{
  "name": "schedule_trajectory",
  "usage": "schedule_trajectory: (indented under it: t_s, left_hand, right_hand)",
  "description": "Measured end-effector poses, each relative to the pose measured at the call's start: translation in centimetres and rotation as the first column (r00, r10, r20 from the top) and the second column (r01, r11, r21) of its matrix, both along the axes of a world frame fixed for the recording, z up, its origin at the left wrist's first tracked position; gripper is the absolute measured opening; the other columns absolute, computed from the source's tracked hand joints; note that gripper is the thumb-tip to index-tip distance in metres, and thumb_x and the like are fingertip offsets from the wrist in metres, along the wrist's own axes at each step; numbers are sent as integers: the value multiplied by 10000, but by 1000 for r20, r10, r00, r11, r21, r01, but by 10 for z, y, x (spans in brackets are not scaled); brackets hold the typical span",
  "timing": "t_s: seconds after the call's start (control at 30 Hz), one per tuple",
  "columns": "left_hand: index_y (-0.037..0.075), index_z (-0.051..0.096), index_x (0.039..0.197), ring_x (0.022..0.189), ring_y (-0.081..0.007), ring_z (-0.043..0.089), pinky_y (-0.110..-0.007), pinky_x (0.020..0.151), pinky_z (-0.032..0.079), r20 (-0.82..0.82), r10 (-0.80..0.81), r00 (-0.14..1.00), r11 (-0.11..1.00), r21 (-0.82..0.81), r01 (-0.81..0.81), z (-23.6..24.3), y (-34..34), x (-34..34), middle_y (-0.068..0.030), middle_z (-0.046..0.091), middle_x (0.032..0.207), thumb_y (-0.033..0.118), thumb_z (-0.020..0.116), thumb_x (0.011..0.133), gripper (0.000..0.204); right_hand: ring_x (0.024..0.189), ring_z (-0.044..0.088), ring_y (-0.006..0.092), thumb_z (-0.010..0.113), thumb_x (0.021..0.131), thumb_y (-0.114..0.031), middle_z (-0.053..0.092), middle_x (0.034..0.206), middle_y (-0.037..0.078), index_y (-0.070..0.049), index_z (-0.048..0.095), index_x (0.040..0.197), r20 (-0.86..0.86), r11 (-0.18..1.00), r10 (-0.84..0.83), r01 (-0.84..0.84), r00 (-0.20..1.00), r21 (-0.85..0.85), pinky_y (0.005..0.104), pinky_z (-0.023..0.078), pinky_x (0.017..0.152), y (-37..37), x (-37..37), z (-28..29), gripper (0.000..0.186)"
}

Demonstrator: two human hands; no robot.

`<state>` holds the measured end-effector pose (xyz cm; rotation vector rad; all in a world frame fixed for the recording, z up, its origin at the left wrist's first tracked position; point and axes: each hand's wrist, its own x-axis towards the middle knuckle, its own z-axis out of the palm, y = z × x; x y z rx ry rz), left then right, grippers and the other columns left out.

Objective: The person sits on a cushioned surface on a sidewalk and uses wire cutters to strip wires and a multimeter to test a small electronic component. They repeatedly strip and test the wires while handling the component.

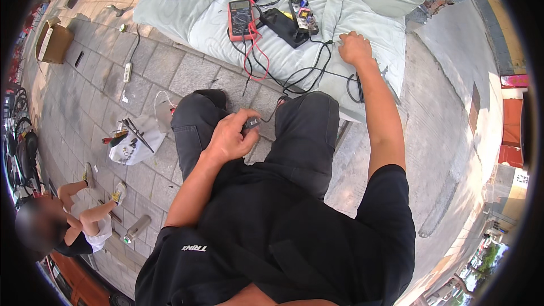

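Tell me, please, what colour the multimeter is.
The multimeter is red-edged with a dark face, best seen in the head view.

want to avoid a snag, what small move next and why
Perhaps the right hand should ease the black cable aside: its loops lie near that hand, close to the red lead of the multimeter, and might catch on it.

Bright outdoor daylight, fairly even over the paving [96, 130]; dappled shade and sunlit patches on the concrete [436, 96] at right. Pale quilt [195, 14] close to washed out, black shirt [272, 209] sinking dark with few folds readable. Middle reasonably sharp; seated person's head [41, 225] heavily blurred. Strong fisheye bend toward the rim, corners black
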<state>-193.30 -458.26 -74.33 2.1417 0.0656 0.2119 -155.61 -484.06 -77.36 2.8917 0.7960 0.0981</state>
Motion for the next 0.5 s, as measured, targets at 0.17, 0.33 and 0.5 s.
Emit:
schedule_trajectory:
  t_s: [0.17,0.33,0.5]
  left_hand:
    - [79,668,1138,722,-317,656,-409,676,530,3,13,1000,999,51,-13,-5,-3,3,-111,661,788,105,737,870,278]
    - [68,665,1146,732,-314,660,-405,683,528,-28,-37,999,995,87,40,-6,-4,14,-119,673,821,94,731,880,275]
    - [59,654,1146,646,-183,602,-331,627,492,-67,28,997,999,-43,-31,-5,-12,22,-67,634,770,72,700,941,210]
  right_hand:
    - [1131,682,394,546,990,-253,720,1186,217,-119,722,1241,-267,986,-10,53,964,156,485,520,1008,-7,32,-22,335]
    - [1152,670,396,532,1018,-351,723,1215,200,-141,717,1246,-396,929,-1,147,918,339,486,515,996,-3,14,8,361]
    - [1178,667,370,505,1025,-382,727,1236,170,-184,712,1274,-361,962,-110,191,926,196,492,512,997,-3,18,9,380]
